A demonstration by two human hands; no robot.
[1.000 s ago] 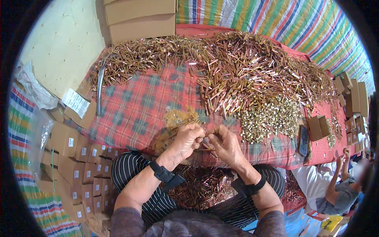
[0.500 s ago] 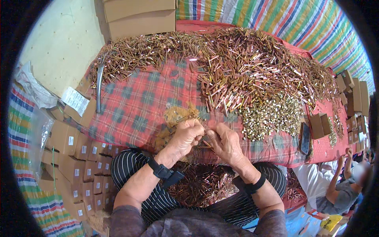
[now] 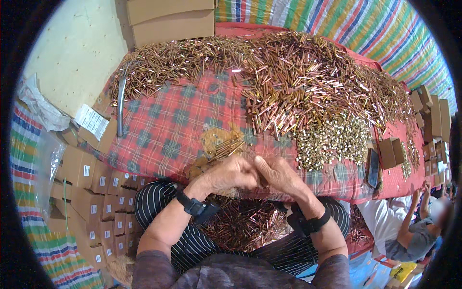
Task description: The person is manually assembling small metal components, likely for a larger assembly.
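Two striped trouser legs [image 3: 153, 207] of ours flank a jumble of coppery rods [image 3: 248, 225], their long axes crossing every which way. Above it, at the near edge of the plaid cloth [image 3: 163, 127], we hold our left hand [image 3: 230, 174] with its fingers curled inward, close against our right hand [image 3: 281, 177], whose thumb lies extended toward the left. We cannot tell how far either hand's fingers are closed, or whether they have hold of anything. Just beyond our left hand we see a small bundle of rods [image 3: 227, 148], roughly parallel, long axes slanting away from us to the right. Farther right we have a mound of small gold-coloured pieces [image 3: 332, 142], then an open carton [image 3: 391, 152]. Beyond, we face a broad heap of rods [image 3: 308, 77] at mixed angles, many along its near side also slanting away rightward.
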